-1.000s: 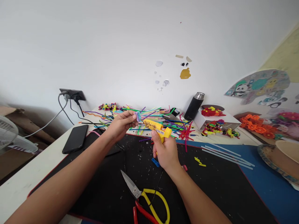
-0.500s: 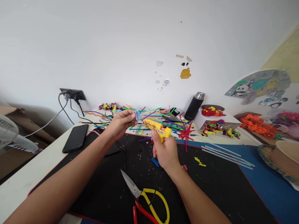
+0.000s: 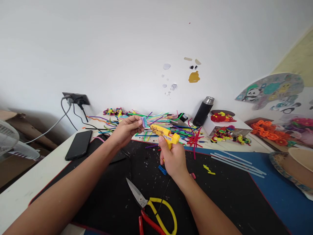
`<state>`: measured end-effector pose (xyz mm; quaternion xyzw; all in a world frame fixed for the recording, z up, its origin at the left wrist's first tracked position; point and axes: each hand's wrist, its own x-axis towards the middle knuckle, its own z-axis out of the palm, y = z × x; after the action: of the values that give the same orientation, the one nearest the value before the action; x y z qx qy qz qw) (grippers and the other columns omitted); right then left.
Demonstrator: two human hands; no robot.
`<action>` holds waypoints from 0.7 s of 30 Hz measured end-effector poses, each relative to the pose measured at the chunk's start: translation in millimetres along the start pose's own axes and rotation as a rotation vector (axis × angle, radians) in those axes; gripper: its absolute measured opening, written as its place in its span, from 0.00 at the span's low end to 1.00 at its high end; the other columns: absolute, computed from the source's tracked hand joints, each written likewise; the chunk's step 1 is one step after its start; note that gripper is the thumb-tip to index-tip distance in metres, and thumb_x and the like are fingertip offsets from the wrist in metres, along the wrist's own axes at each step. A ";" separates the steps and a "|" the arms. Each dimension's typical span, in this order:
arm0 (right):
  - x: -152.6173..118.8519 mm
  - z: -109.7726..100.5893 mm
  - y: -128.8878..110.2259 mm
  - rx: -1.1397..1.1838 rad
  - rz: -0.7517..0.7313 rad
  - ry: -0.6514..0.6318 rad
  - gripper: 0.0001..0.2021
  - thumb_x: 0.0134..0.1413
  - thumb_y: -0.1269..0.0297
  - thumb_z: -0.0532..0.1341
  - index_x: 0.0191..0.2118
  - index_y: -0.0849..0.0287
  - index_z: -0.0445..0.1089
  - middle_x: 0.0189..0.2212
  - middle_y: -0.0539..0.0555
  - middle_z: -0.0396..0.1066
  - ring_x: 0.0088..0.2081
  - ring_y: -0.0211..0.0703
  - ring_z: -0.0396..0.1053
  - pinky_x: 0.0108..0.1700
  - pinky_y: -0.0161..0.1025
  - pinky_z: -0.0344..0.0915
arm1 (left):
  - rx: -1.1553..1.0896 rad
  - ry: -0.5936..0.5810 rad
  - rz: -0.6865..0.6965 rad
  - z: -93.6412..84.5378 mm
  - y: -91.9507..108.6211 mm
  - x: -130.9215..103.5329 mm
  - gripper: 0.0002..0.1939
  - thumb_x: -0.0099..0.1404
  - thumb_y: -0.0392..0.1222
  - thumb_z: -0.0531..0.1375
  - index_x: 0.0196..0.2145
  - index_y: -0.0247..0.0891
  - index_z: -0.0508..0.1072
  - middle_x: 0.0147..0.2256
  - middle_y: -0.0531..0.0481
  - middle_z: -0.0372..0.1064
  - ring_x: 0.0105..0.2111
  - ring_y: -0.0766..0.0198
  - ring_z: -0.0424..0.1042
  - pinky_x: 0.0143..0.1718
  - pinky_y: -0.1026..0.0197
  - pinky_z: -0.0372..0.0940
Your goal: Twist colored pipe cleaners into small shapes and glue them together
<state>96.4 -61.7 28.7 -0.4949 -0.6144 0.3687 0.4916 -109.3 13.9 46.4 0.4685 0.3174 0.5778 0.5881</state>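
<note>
In my right hand (image 3: 173,156) is a yellow hot glue gun (image 3: 164,133), its stained nozzle end pointing left. Between the thumb and fingers of my left hand (image 3: 129,128) I pinch a small purple and turquoise pipe cleaner piece (image 3: 144,122). The gun's tip is right beside this piece; whether they touch I cannot tell. Below my hands, scissors (image 3: 144,200) with one yellow and one red handle lie on the black mat (image 3: 105,192). A small blue piece (image 3: 162,169) rests on the mat under the gun.
Loose pipe cleaners (image 3: 156,120) spread along the wall. A black thermos (image 3: 203,111) leans at the back right. Clear glue sticks (image 3: 238,164) and yellow bits (image 3: 209,169) lie to the right, a phone (image 3: 78,145) to the left. The gun's cord crosses the mat near the scissors.
The purple and turquoise piece has turned slightly in my left fingers, showing more of its turquoise side. The glue gun has hardly moved.
</note>
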 end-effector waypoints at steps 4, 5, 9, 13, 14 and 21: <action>0.4 0.1 -0.3 -0.022 -0.005 0.001 0.31 0.66 0.38 0.54 0.20 0.57 0.65 0.09 0.48 0.61 0.13 0.37 0.64 0.19 0.33 0.59 | 0.011 -0.007 -0.001 -0.3 -0.9 0.3 0.16 0.52 0.45 0.77 0.31 0.35 0.78 0.27 0.51 0.74 0.26 0.67 0.73 0.29 0.67 0.67; 0.6 0.0 -0.6 -0.028 -0.008 0.001 0.30 0.66 0.38 0.54 0.20 0.57 0.65 0.09 0.48 0.61 0.13 0.37 0.64 0.19 0.33 0.59 | 0.013 -0.009 -0.001 -0.3 -1.1 0.4 0.16 0.52 0.45 0.77 0.32 0.35 0.78 0.27 0.51 0.74 0.26 0.67 0.73 0.29 0.67 0.67; 1.0 -0.6 -1.8 -0.048 -0.017 0.004 0.30 0.66 0.39 0.54 0.19 0.56 0.64 0.09 0.48 0.61 0.13 0.37 0.64 0.20 0.33 0.59 | 0.019 -0.021 -0.005 0.1 -1.5 0.3 0.16 0.51 0.46 0.77 0.31 0.35 0.78 0.27 0.51 0.74 0.26 0.68 0.73 0.29 0.68 0.67; 0.9 -0.9 0.0 -0.063 -0.022 0.007 0.31 0.66 0.39 0.54 0.19 0.56 0.64 0.09 0.48 0.61 0.14 0.38 0.65 0.21 0.34 0.60 | 0.020 -0.028 -0.005 0.2 -1.1 0.1 0.16 0.51 0.45 0.77 0.31 0.35 0.78 0.27 0.51 0.74 0.26 0.68 0.72 0.29 0.68 0.67; 0.9 -1.0 0.6 -0.064 -0.021 0.004 0.31 0.66 0.38 0.53 0.19 0.56 0.64 0.09 0.48 0.62 0.14 0.38 0.65 0.21 0.34 0.60 | 0.018 -0.025 -0.003 0.0 -1.0 0.1 0.16 0.51 0.45 0.77 0.31 0.35 0.78 0.27 0.51 0.74 0.26 0.68 0.72 0.29 0.68 0.67; 1.9 -1.8 1.4 -0.108 -0.020 -0.005 0.32 0.66 0.37 0.52 0.19 0.56 0.65 0.09 0.49 0.62 0.14 0.39 0.65 0.23 0.35 0.62 | 0.020 -0.009 0.004 -1.3 -1.1 0.7 0.15 0.52 0.44 0.77 0.31 0.35 0.78 0.28 0.51 0.73 0.27 0.68 0.71 0.29 0.67 0.65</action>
<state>98.5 -59.6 28.3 -0.5136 -0.6394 0.3313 0.4665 -110.0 14.9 45.1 0.4777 0.3195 0.5737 0.5836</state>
